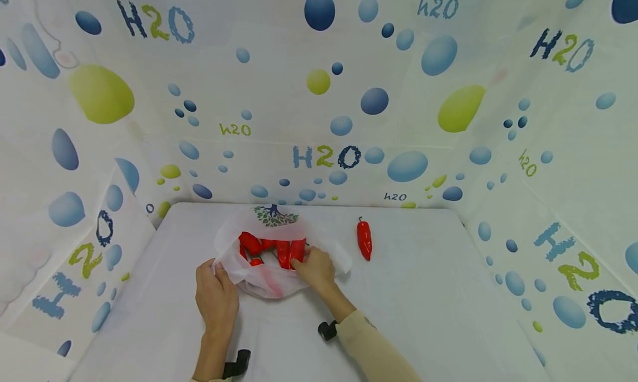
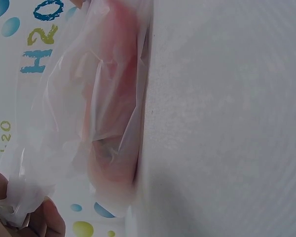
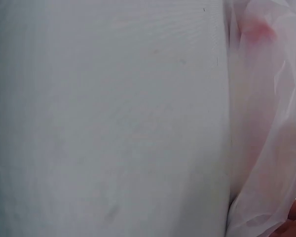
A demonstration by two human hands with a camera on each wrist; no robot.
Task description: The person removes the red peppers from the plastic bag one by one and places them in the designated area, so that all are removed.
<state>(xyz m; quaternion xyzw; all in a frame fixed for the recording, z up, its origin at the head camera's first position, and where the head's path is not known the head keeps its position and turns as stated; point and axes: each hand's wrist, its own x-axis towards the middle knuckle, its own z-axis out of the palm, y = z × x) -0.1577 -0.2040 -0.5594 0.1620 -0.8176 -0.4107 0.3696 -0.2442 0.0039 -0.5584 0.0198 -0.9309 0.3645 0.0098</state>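
Note:
A thin white plastic bag [image 1: 269,285] with a tree print lies on the table, its mouth held wide. Several red peppers [image 1: 251,242] show inside it, and their red shines through the film in both wrist views. My left hand [image 1: 217,296] pinches the left edge of the bag's mouth; gathered film sits between thumb and fingers [image 2: 49,217] in the left wrist view. At the right side of the opening, my right hand [image 1: 315,268] grips an upright red pepper [image 1: 297,250] inside the bag. Only a few right fingers [image 3: 291,227] show in the right wrist view.
One long red pepper [image 1: 364,240] lies on the white table [image 1: 423,304] to the right of the bag. A white curtain [image 1: 279,94] with coloured dots and H2O lettering surrounds the table at the back and sides.

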